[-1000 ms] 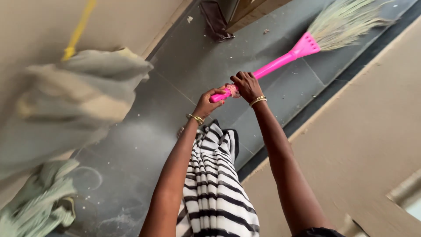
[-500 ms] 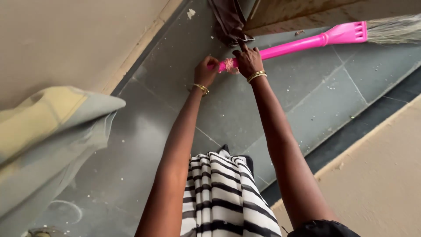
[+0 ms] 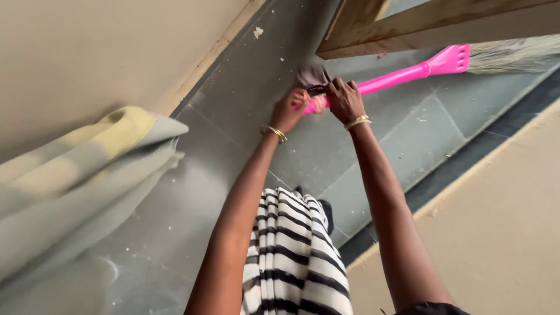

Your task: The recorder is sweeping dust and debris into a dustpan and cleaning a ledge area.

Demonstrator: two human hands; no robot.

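Both of my hands grip the near end of a broom with a bright pink plastic handle [image 3: 396,77]. My left hand [image 3: 290,109] closes around the very end of it, and my right hand [image 3: 345,99] holds it just beyond, next to a frayed pinkish wrap. The handle runs up and to the right to its flared pink neck [image 3: 449,58] and pale straw bristles [image 3: 513,53], which reach under a wooden frame. A dark cloth [image 3: 312,76] lies on the floor just behind my hands. Gold bangles sit on both wrists.
A wooden frame [image 3: 420,23] overhangs the top right. Grey floor tiles [image 3: 245,93] carry white specks and dust. A beige wall [image 3: 87,52] rises at the left, another beige surface [image 3: 501,221] at the right. Blurred grey-yellow cloth [image 3: 76,181] hangs at the left. My striped garment [image 3: 291,256] hangs below.
The view has shifted and the broom head has swung from open floor to under the wooden frame. My hands stay on the handle's end, now nearer the dark cloth.
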